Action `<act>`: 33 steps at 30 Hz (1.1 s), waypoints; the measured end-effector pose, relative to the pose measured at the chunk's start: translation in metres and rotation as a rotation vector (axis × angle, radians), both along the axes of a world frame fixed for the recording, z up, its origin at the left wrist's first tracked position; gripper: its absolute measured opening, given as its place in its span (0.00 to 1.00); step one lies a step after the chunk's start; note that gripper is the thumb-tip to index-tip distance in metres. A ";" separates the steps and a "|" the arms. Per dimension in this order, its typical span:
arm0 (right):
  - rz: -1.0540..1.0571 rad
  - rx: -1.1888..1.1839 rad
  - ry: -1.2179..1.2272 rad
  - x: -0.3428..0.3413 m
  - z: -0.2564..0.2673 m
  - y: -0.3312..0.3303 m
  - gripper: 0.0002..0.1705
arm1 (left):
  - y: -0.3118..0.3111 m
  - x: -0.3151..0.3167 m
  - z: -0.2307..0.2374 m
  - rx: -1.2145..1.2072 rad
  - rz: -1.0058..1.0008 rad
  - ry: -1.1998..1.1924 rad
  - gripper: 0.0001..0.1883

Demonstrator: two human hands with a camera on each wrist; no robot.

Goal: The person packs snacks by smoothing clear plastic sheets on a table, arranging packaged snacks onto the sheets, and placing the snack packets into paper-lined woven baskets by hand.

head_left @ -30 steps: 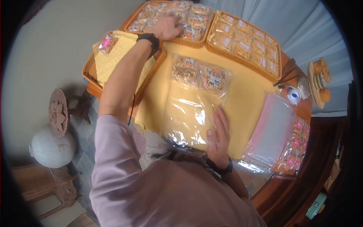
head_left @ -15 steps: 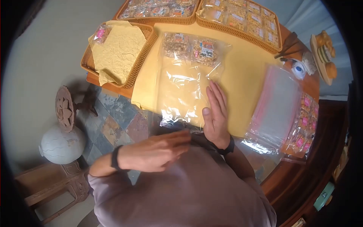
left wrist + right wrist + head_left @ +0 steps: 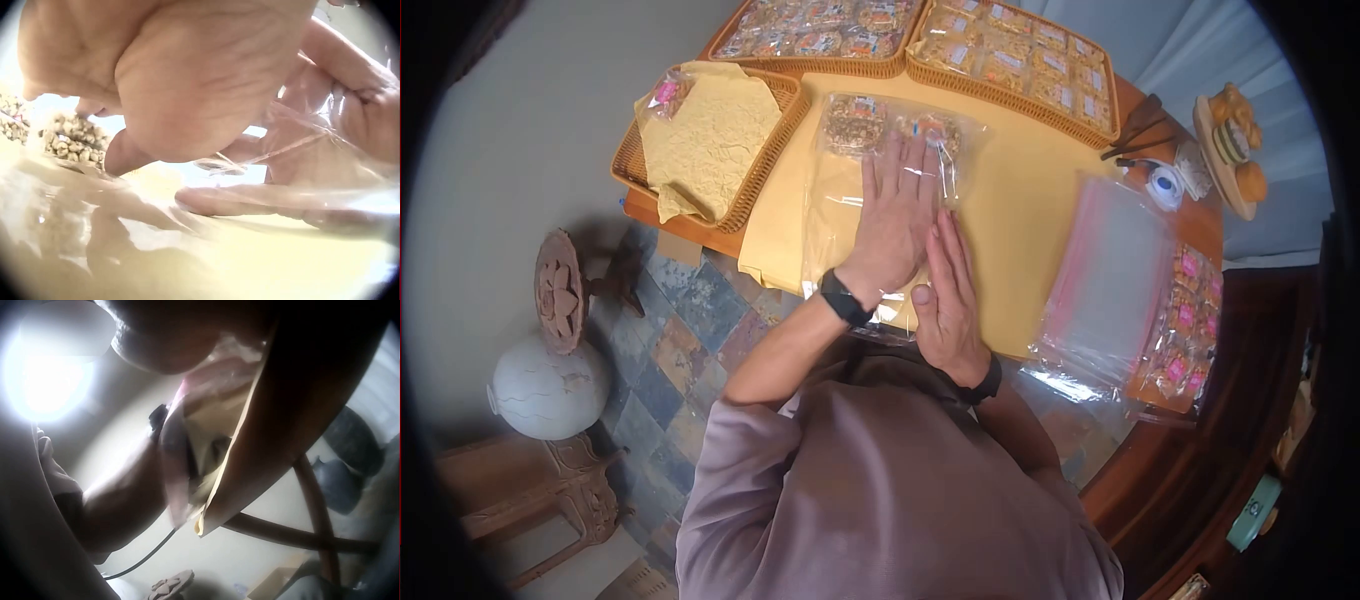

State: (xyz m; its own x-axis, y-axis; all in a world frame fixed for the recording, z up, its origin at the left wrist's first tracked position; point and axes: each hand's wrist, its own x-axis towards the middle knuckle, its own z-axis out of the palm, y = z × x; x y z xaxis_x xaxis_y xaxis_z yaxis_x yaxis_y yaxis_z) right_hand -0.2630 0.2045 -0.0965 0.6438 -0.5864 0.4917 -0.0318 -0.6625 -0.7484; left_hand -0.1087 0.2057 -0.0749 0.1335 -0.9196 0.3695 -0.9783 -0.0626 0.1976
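A large clear plastic bag (image 3: 824, 220) lies on yellow paper before me, with two packs of nut-like snacks at its far end, a left pack (image 3: 855, 125) and a labelled right pack (image 3: 950, 132). My left hand (image 3: 893, 222) lies over the bag, fingers straight and fingertips reaching the right pack, partly covering it. Along the bag's right side stands my right hand (image 3: 948, 308), its fingers straight and thumb raised. The left wrist view shows my left palm (image 3: 194, 81) close above the creased film, with my right hand (image 3: 369, 125) behind the film.
Two wicker baskets of snack packs, a left basket (image 3: 805, 68) and a right basket (image 3: 1020, 92), line the back. A paper-lined basket (image 3: 628, 165) holds one pack at left. At right lie empty pink-edged bags (image 3: 1108, 275) beside pink-labelled packs (image 3: 1185, 320).
My left hand has come back from the far left basket, passed near my chest, and moved forward over the bag. My right hand stays along the bag's right side.
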 end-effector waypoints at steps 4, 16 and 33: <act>-0.005 -0.029 0.001 0.001 -0.001 -0.002 0.36 | 0.049 -0.017 0.001 0.163 0.024 -0.102 0.38; -0.002 -0.017 -0.014 0.000 0.002 -0.002 0.40 | 0.068 -0.021 0.010 0.127 0.086 0.143 0.40; 0.032 0.177 -0.002 -0.005 0.014 -0.007 0.38 | 0.142 0.048 0.123 0.456 -0.228 1.087 0.19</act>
State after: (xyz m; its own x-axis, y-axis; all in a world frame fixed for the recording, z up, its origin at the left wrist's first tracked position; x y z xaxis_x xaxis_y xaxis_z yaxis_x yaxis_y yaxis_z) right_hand -0.2681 0.1977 -0.0825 0.6624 -0.6436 0.3834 -0.0117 -0.5206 -0.8537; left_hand -0.0603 0.3475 0.0477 -0.0092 -0.9795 -0.2010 -0.3108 -0.1883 0.9316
